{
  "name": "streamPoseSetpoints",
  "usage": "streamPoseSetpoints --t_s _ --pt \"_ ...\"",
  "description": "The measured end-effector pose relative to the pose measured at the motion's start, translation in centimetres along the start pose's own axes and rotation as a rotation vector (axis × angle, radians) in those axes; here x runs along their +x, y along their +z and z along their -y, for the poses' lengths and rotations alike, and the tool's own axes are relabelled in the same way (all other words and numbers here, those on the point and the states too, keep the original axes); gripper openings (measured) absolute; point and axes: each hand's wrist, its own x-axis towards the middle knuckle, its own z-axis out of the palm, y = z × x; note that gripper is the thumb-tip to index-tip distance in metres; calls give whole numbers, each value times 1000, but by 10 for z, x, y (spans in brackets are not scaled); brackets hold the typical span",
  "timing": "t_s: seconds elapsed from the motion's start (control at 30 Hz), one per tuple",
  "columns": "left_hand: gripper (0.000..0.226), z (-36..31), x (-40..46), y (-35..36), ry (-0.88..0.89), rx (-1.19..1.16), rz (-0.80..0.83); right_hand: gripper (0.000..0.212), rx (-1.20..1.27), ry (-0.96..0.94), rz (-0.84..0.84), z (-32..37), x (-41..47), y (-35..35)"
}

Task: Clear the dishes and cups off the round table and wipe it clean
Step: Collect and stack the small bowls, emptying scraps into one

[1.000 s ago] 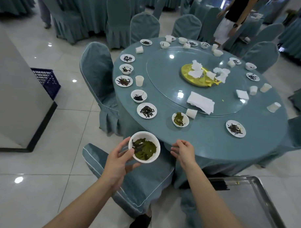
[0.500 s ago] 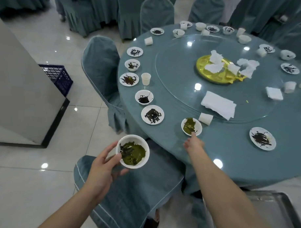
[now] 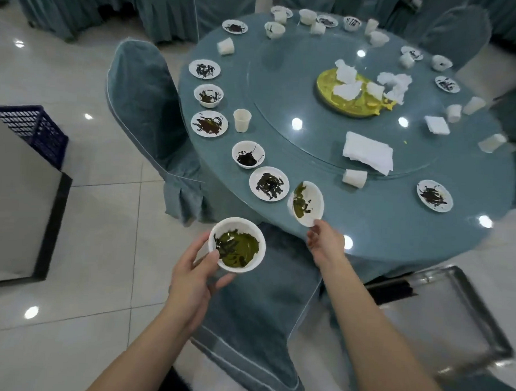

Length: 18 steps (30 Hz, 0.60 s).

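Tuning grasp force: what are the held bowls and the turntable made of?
Both bowls, in left hand and right hand: white, glossy, thick-rimmed, probably glazed ceramic, possibly melamine. Turntable: clear glass, judging by sharp lamp reflections and tablecloth showing through.

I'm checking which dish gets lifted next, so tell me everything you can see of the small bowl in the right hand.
The small bowl is white and round, seemingly ceramic, with smooth thin walls. Green sauce and dark scraps smear its inside, mostly on its left half. It is tipped steeply, its opening facing the camera and its lower rim toward the person. It sits over the near edge of the round table, just right of a dirty plate. The right hand pinches its lower rim; whether it still touches the tabletop cannot be told.
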Motion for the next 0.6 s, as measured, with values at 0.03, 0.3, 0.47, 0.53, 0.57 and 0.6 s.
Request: streamPoseSetpoints --t_s 0.03,0.3,0.47,0.53,0.57,0.6 --pt "38 -8 1 -10 -12 2 16 5 12 -21 33 -8 -27 5" --pt "37 -88 -16 -92 56 117 135 17 -90 -176 355 -60 -198 77" --pt "37 -130 -27 -132 145 155 199 16 -243 -285 407 -78 -250 131" --pt "35 -142 -29 -147 163 156 195 12 -282 -316 415 -84 -259 148" --pt "33 -147 -30 -154 166 152 189 10 -301 -329 420 -87 -263 156" --pt "33 -152 -31 -162 170 147 185 8 -315 -337 428 -90 -266 164"
